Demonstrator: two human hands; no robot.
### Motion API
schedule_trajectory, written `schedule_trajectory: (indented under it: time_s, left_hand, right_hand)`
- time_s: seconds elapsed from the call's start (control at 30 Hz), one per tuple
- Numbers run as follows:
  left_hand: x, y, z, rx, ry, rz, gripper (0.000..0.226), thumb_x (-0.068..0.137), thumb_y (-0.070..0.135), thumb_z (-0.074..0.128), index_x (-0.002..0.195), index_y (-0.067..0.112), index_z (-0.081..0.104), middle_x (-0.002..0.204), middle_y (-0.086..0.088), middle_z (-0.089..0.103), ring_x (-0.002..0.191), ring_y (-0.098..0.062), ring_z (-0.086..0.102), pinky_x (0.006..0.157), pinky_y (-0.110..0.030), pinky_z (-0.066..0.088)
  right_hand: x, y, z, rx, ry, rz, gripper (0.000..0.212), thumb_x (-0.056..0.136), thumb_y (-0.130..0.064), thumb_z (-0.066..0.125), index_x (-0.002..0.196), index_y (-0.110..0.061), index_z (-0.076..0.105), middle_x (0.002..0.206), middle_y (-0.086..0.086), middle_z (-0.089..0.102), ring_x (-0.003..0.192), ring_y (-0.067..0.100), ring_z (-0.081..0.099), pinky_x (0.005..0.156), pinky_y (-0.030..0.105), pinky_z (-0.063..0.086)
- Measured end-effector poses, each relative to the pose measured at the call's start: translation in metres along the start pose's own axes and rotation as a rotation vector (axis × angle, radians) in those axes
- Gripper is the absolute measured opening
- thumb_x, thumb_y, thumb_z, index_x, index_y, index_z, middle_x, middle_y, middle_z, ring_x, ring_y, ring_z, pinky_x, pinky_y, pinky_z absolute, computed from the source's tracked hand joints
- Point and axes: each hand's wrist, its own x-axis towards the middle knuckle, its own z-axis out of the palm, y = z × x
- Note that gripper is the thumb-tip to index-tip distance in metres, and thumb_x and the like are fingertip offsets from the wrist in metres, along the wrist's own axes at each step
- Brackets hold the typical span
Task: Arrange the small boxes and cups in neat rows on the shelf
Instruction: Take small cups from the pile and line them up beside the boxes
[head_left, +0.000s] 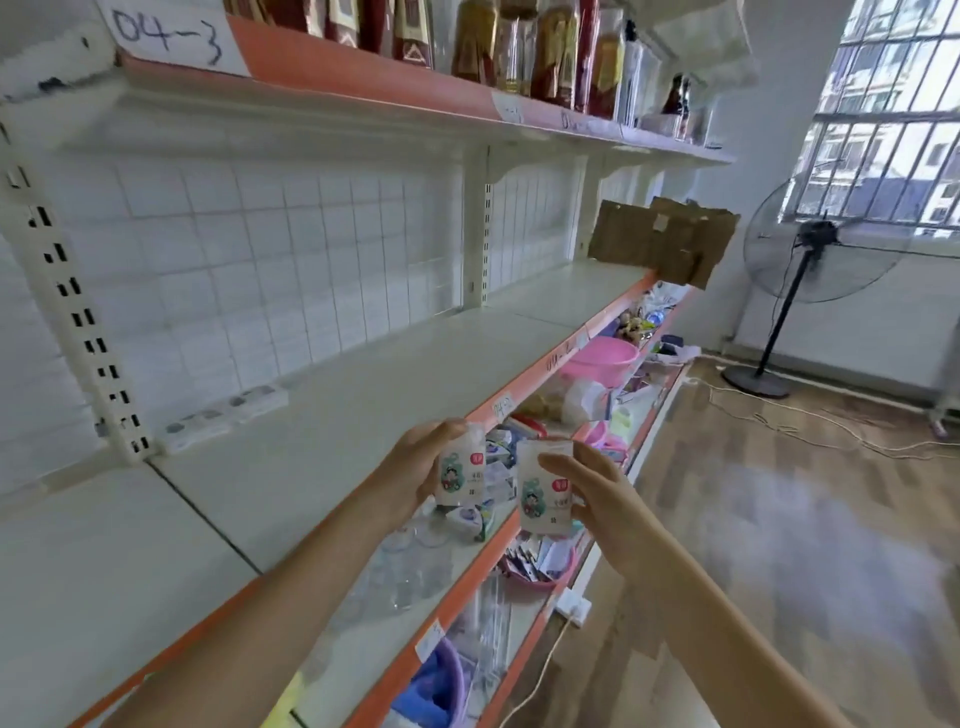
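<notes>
Each of the hands grips one small carton, left hand on the left carton and right hand on the right carton, held over the shelf edge; they look light and crushable, best held gently by the sides.

The middle shelf lies bare, save small boxes along its back wall and cardboard at its far end.

White shelving with orange front edges

The middle shelf is mostly bare, with a row of small white boxes along its back wall and a piece of brown cardboard at its far end
</notes>
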Motion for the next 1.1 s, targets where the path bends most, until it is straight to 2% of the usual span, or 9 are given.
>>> schedule_trajectory:
  time_s: [0.07,0.2,0.3,0.4,0.57,0.73,0.83,0.97,1.1]
  left_hand:
    - [0.039,0.008,-0.004,0.015,0.015,0.03,0.012,0.091,0.017,0.048,0.092,0.012,0.059,0.074,-0.005,0.066,0.068,-0.015,0.063,0.06,-0.025,0.049]
    - [0.107,0.024,-0.02,0.016,0.077,0.06,0.006,0.086,0.018,0.058,0.091,0.014,0.057,0.08,-0.008,0.06,0.071,-0.018,0.058,0.066,-0.029,0.046]
    - [0.145,0.031,-0.035,0.045,0.102,0.066,0.014,0.081,0.021,0.061,0.091,0.014,0.057,0.081,-0.008,0.059,0.072,-0.018,0.06,0.068,-0.029,0.046]
    - [0.174,0.031,-0.054,0.044,0.202,0.061,0.003,0.089,0.015,0.055,0.09,0.015,0.057,0.085,-0.01,0.059,0.075,-0.021,0.059,0.071,-0.029,0.045]
    - [0.215,0.024,-0.088,0.16,0.377,0.028,0.025,0.088,0.022,0.057,0.111,0.011,0.059,0.107,-0.011,0.062,0.093,-0.022,0.061,0.081,-0.031,0.047]
    - [0.256,0.022,-0.107,0.218,0.533,0.035,0.039,0.08,0.037,0.064,0.114,0.019,0.058,0.111,-0.003,0.063,0.104,-0.019,0.059,0.09,-0.035,0.045]
    - [0.283,0.022,-0.111,0.216,0.61,0.055,0.028,0.085,0.03,0.06,0.112,0.021,0.056,0.113,-0.004,0.062,0.105,-0.019,0.058,0.086,-0.032,0.045]
    - [0.317,0.016,-0.107,0.183,0.742,0.057,0.039,0.08,0.034,0.066,0.115,0.02,0.056,0.113,0.0,0.06,0.104,-0.015,0.058,0.088,-0.03,0.046]
    - [0.342,0.013,-0.106,0.155,0.859,0.058,0.055,0.065,0.044,0.069,0.116,0.027,0.057,0.112,0.004,0.056,0.103,-0.011,0.057,0.091,-0.03,0.046]
  right_hand:
    - [0.033,-0.008,-0.01,-0.018,0.011,0.005,0.062,0.062,-0.037,0.068,0.118,-0.014,0.056,0.106,0.012,0.065,0.087,0.022,0.066,0.085,0.054,0.047]
    - [0.101,-0.026,-0.026,-0.02,0.0,-0.036,0.065,0.065,-0.029,0.075,0.123,-0.007,0.052,0.11,0.013,0.063,0.097,0.024,0.061,0.077,0.034,0.049]
    - [0.152,-0.03,-0.026,0.034,-0.021,-0.018,0.063,0.067,-0.029,0.074,0.122,-0.007,0.052,0.111,0.015,0.062,0.101,0.027,0.061,0.08,0.033,0.049]
    - [0.2,-0.026,-0.016,0.051,-0.072,0.02,0.067,0.063,-0.031,0.067,0.123,-0.006,0.051,0.111,0.016,0.063,0.102,0.028,0.061,0.087,0.042,0.05]
    - [0.274,-0.027,0.002,0.024,-0.245,0.01,0.051,0.069,-0.028,0.064,0.116,-0.01,0.057,0.105,0.014,0.066,0.098,0.029,0.064,0.078,0.036,0.053]
    - [0.361,-0.032,0.014,0.03,-0.386,0.004,0.046,0.066,-0.025,0.063,0.11,-0.011,0.06,0.1,0.011,0.068,0.094,0.027,0.064,0.071,0.032,0.049]
    - [0.409,-0.035,0.015,0.004,-0.496,-0.002,0.047,0.066,-0.028,0.064,0.111,-0.012,0.061,0.102,0.011,0.069,0.096,0.027,0.064,0.078,0.035,0.05]
    - [0.468,-0.038,0.008,-0.056,-0.625,0.017,0.049,0.065,-0.031,0.065,0.111,-0.016,0.062,0.103,0.006,0.069,0.099,0.023,0.064,0.088,0.038,0.047]
    - [0.517,-0.038,0.001,-0.099,-0.725,0.015,0.049,0.068,-0.029,0.073,0.114,-0.018,0.062,0.105,0.005,0.069,0.101,0.023,0.063,0.087,0.036,0.047]
